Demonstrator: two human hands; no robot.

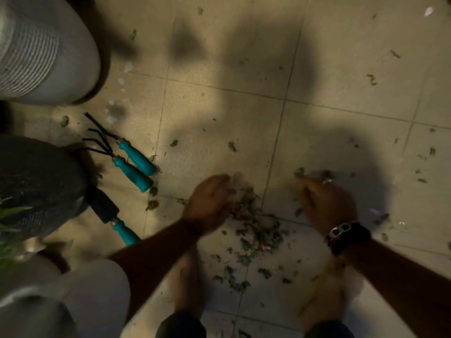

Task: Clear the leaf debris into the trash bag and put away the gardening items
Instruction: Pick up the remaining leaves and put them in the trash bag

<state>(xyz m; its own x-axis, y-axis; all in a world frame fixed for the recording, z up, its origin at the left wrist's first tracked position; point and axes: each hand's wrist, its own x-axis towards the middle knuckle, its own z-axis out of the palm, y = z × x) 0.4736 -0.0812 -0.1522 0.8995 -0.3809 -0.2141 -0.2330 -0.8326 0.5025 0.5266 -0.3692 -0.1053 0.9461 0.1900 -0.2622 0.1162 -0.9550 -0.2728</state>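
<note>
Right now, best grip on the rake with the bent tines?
Probably by its teal handle, coming from the right, the open-floor side. The rake lies flat, tines pointing up-left toward the dark pot, with a second tool lying close alongside, so pinch the handle's free end.

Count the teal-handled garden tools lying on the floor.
3: two hand rakes side by side left of the leaf pile, and a trowel nearer, partly tucked under the dark pot. Others may be hidden.

Under me is a pale tiled floor (341,69) with a heap of leaf debris (256,228) between my bare feet and scraps scattered all around. To my left lie three teal-handled garden tools (136,164), beside a grey ribbed pot (44,52) and a dark pot (41,181).
</note>
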